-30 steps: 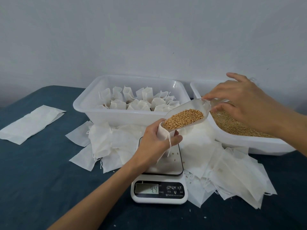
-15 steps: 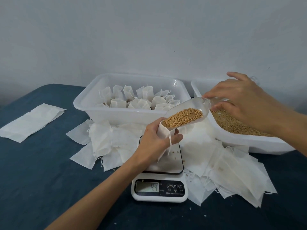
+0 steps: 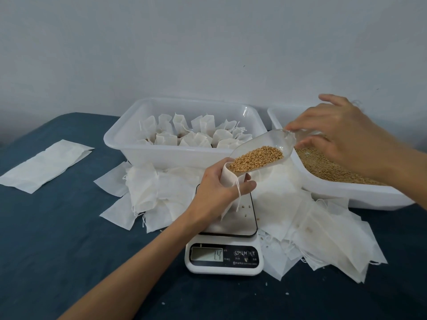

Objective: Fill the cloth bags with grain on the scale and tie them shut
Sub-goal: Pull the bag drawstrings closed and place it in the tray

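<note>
While the left hand (image 3: 216,192) grips the cloth bag (image 3: 227,179), the right hand (image 3: 342,137) pinches the grain-loaded scoop (image 3: 261,151).

The scene is seen through a single wide-angle head-worn view, aimed forward and down across the dark table (image 3: 57,239) toward a pale wall (the lines bow near the edges). The left hand (image 3: 216,191), gripping the cloth bag (image 3: 227,179), is set just below the middle of the frame and close to the lens, with the scale (image 3: 224,257) nearer the viewer below that grip and both forearms entering from the bottom and right edges. Beyond the grip, two white tubs (image 3: 147,155) are taken in against the wall.
</note>
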A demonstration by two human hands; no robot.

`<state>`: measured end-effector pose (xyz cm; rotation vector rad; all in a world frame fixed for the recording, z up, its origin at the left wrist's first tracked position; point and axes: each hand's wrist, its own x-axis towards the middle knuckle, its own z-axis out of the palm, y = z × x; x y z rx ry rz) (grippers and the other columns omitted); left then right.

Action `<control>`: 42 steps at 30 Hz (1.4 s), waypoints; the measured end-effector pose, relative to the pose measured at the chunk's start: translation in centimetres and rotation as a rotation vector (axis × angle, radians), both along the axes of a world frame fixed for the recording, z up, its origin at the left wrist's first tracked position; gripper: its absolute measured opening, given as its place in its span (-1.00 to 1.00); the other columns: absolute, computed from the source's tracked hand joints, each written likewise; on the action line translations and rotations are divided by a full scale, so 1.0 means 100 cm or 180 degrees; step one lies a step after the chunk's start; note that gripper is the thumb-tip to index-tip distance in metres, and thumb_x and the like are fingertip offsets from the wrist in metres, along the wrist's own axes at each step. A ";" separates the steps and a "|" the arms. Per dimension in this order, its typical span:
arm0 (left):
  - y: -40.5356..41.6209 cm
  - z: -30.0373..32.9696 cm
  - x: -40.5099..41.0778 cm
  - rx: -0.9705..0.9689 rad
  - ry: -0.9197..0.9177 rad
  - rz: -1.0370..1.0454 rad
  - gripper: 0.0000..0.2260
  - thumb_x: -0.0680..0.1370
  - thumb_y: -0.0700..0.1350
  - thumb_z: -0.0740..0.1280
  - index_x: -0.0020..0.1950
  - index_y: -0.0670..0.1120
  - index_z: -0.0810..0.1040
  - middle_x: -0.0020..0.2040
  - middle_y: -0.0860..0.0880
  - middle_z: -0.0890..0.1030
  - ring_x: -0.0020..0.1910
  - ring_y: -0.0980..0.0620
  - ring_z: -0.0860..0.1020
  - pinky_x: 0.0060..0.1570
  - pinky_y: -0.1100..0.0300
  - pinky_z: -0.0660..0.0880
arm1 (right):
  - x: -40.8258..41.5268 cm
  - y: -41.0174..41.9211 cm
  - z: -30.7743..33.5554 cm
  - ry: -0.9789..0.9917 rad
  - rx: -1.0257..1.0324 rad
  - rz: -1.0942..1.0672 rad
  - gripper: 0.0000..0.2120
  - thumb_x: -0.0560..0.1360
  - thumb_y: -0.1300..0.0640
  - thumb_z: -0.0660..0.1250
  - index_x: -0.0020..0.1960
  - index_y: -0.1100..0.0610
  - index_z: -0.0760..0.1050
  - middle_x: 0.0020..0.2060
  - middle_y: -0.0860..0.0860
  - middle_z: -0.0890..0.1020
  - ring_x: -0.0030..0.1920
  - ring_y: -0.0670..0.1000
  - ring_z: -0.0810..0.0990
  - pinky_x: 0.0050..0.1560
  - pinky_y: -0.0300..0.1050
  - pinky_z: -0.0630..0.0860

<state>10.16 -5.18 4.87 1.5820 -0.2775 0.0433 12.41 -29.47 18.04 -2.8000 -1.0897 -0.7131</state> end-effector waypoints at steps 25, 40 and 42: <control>0.002 -0.004 0.004 -0.0083 0.0053 -0.0051 -0.72 0.41 -0.05 0.57 0.07 -0.04 0.64 -0.08 0.02 0.73 -0.09 0.05 0.68 -0.11 0.32 0.54 | -0.002 0.002 -0.003 -0.0079 -0.0018 0.0002 -0.72 0.45 0.30 0.50 0.16 0.20 0.66 -0.01 0.12 0.70 0.03 0.20 0.65 0.49 0.22 0.18; 0.003 -0.005 0.005 -0.0126 0.0019 -0.0089 -0.78 0.46 -0.13 0.58 0.07 -0.05 0.65 -0.11 0.05 0.72 -0.13 0.14 0.66 -0.17 0.38 0.51 | -0.003 0.001 -0.003 -0.0159 -0.0045 0.0019 -0.73 0.46 0.31 0.49 0.15 0.20 0.65 -0.01 0.12 0.69 0.02 0.20 0.65 0.49 0.24 0.18; 0.003 -0.005 0.005 -0.0127 0.0040 -0.0088 -0.77 0.48 -0.16 0.58 0.09 -0.08 0.64 -0.11 0.06 0.72 -0.14 0.15 0.66 -0.20 0.38 0.51 | -0.003 0.001 -0.003 -0.0173 -0.0065 0.0025 -0.73 0.46 0.30 0.49 0.15 0.20 0.65 -0.01 0.12 0.69 0.02 0.21 0.65 0.49 0.23 0.18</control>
